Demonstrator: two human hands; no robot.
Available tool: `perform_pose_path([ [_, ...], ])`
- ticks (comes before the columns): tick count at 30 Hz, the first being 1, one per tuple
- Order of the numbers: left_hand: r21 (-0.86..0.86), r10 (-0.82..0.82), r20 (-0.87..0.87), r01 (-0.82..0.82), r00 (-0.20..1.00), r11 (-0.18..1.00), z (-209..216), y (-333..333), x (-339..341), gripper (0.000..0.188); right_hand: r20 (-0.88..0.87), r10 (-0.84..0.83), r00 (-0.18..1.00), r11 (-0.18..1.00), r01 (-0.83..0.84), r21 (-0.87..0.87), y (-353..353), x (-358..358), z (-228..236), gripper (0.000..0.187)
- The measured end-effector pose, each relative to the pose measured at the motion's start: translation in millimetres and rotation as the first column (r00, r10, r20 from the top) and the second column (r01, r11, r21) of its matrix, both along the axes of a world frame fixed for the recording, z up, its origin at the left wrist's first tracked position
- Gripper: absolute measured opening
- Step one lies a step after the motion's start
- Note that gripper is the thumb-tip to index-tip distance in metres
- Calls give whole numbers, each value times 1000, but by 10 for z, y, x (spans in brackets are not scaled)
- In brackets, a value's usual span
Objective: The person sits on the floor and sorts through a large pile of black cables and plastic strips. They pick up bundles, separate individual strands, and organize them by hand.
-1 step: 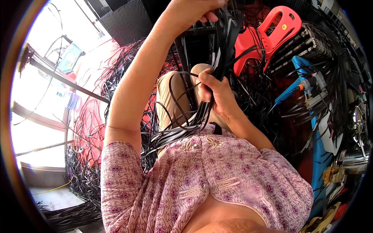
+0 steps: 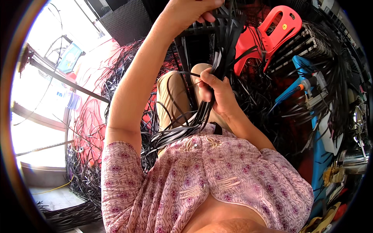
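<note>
A bundle of flat black plastic strips [image 2: 202,116] runs from above my head down onto my lap. My left hand [image 2: 190,9] is raised at the top edge, fingers closed around the bundle's upper part. Lower down, in front of my chest, my right hand [image 2: 215,91] grips the same strips in a fist. Loose ends fan out over my pink patterned shirt [image 2: 202,171] and beige trousers [image 2: 171,93].
A red plastic chair [image 2: 272,31] stands at the upper right beside a black woven frame [image 2: 311,42]. A blue power tool [image 2: 307,83] lies on the right. Heaps of black and red strips [image 2: 89,128] cover the floor at left. A dark woven panel [image 2: 128,21] is behind.
</note>
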State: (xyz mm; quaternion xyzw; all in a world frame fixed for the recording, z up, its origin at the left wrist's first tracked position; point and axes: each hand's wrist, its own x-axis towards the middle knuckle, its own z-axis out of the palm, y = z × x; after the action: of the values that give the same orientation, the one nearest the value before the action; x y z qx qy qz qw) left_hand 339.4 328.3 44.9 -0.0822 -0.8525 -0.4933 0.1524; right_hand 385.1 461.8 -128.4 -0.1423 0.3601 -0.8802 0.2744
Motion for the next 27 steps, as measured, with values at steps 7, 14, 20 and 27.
perform_pose_path([
  [7,134,32,-68,-22,997,991,-304,-340,-86,23,-74,-66,995,998,66,-2,-39,-63,-97,23],
  [14,270,52,-24,-44,998,962,-700,-683,-155,23,58,15,998,985,-5,-174,-4,-75,-83,14],
  [20,175,152,22,-153,988,973,-487,-507,44,17,-97,85,992,961,-108,-255,-25,-136,-210,33],
  [27,228,86,-34,-76,996,971,-536,-530,49,13,53,46,998,947,-27,-319,-44,-89,-170,41],
])
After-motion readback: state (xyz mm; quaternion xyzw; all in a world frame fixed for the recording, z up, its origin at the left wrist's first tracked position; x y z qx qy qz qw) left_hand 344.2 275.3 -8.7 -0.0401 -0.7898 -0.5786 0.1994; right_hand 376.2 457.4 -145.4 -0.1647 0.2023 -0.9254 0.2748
